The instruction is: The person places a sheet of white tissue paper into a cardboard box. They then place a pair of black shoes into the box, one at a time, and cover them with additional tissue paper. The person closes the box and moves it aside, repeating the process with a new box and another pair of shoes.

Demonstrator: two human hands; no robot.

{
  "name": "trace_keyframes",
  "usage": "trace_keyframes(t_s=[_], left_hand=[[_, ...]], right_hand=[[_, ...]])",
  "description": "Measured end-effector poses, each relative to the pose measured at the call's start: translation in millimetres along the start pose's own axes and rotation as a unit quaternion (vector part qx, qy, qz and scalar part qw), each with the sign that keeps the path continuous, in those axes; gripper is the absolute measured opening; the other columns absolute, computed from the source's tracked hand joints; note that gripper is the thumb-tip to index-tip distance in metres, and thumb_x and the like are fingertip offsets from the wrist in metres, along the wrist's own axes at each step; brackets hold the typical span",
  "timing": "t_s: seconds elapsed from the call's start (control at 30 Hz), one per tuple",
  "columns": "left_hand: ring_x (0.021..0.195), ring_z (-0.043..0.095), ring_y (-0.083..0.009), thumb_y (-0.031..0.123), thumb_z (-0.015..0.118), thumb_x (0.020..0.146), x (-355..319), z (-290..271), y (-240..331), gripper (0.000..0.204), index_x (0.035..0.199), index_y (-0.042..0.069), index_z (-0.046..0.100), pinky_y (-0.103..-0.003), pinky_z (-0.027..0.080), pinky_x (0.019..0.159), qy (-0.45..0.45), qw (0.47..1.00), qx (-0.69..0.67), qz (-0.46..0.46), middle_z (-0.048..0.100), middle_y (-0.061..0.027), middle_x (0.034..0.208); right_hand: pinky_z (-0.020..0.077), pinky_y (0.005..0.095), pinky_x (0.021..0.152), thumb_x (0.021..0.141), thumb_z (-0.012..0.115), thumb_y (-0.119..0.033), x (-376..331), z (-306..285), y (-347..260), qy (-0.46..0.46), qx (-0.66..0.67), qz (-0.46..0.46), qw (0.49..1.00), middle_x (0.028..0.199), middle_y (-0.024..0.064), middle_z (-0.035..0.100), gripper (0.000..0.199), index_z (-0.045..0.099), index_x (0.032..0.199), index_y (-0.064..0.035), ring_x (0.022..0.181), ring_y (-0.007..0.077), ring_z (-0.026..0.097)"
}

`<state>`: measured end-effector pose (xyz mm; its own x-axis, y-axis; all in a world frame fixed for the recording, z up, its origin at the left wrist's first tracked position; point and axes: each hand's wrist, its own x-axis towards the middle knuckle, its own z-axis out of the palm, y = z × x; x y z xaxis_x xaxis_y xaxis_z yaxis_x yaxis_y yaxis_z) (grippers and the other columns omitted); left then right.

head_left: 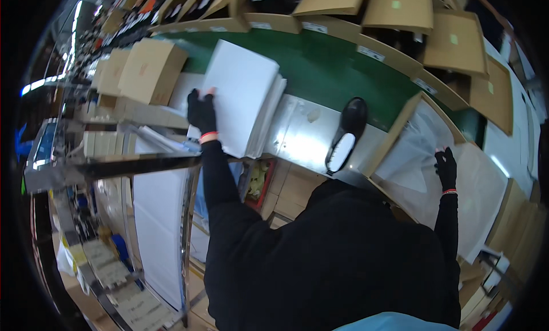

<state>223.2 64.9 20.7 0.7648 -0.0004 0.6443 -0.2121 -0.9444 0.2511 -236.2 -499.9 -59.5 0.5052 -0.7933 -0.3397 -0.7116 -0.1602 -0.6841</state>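
The stack of white sheets [243,85] lies under and to the right of the left hand [202,109], which rests at its near-left edge with fingertips on the top sheet; the fingers are partly spread, and whether they pinch a sheet cannot be told. The glove there is black, with fingertips bare and a red band at the wrist. Well to the right of that grip, the right hand [446,169], likewise gloved and banded, is over the thin white tissue paper [414,153] of an open cardboard box [393,137]; its fingers are loosely bent at the paper, and whether they have hold of it cannot be told. The tissue spreads left of this hand inside the box and also spills over the side nearer the body. Between the two hands, well apart from both, a black shoe [353,116] with white showing inside it lies partly on a metal ledge [300,125] and partly on the green surface [326,62] beyond. Farther out, past both hands, open cartons [397,8] with raised flaps line the far side of the green surface. Brown cartons [151,70] stand beyond and left of the left hand, and a metal bar [134,165] runs below and left of it.
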Motion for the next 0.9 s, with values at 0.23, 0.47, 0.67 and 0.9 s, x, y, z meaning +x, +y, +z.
trace_keyframes(t_s=[0.23, 0.47, 0.67, 0.9], left_hand=[[0.099, 0.061, -0.0164, 0.02, 0.057, 0.095, -27.4, -110.0, 243.2, 0.042, 0.13, -0.002, 0.051, -0.031, 0.049, 0.086, -0.368, 0.745, -0.554, -0.045, 0.063, -0.0115, 0.116], [0.075, 0.064, -0.0394, 0.022, 0.065, 0.086, -265.8, -28.5, 419.5, 0.062, 0.135, -0.006, 0.038, -0.045, 0.05, 0.067, -0.493, 0.735, -0.419, 0.201, 0.065, -0.0228, 0.083], [0.097, 0.062, -0.0419, 0.017, 0.062, 0.086, -300.9, -7.1, 435.3, 0.063, 0.138, -0.007, 0.035, -0.044, 0.05, 0.082, -0.461, 0.732, -0.436, 0.249, 0.063, -0.0292, 0.103], [0.091, 0.062, -0.0428, 0.024, 0.064, 0.086, -322.3, -0.6, 469.1, 0.071, 0.14, -0.003, 0.027, -0.049, 0.049, 0.077, -0.523, 0.737, -0.333, 0.27, 0.063, -0.0286, 0.101]], right_hand=[[0.0433, 0.0378, 0.097, 0.086, 0.07, -0.027, -72.1, -62.3, 39.6, 0.28, -0.156, -0.215, 0.923, 0.124, 0.0161, 0.059, 0.051, 0.054, 0.128, -0.004, 0.115, 0.0308, 0.055], [0.0241, 0.0602, 0.106, 0.085, 0.066, -0.039, -121.8, -93.4, 74.7, 0.289, -0.245, -0.154, 0.912, 0.14, 0.0199, 0.043, 0.069, 0.04, 0.139, -0.0036, 0.133, 0.039, 0.035], [0.0134, 0.0704, 0.104, 0.081, 0.063, -0.055, -157.3, -99.7, 129.2, 0.202, -0.322, -0.062, 0.923, 0.153, 0.0219, 0.02, 0.09, 0.028, 0.144, -0.0007, 0.141, 0.0448, 0.016], [0.0082, 0.0714, 0.105, 0.075, 0.066, -0.059, -161.6, -117.7, 130.7, 0.177, -0.328, -0.043, 0.927, 0.154, 0.0231, 0.017, 0.1, 0.025, 0.145, -0.0012, 0.142, 0.0456, 0.012]])
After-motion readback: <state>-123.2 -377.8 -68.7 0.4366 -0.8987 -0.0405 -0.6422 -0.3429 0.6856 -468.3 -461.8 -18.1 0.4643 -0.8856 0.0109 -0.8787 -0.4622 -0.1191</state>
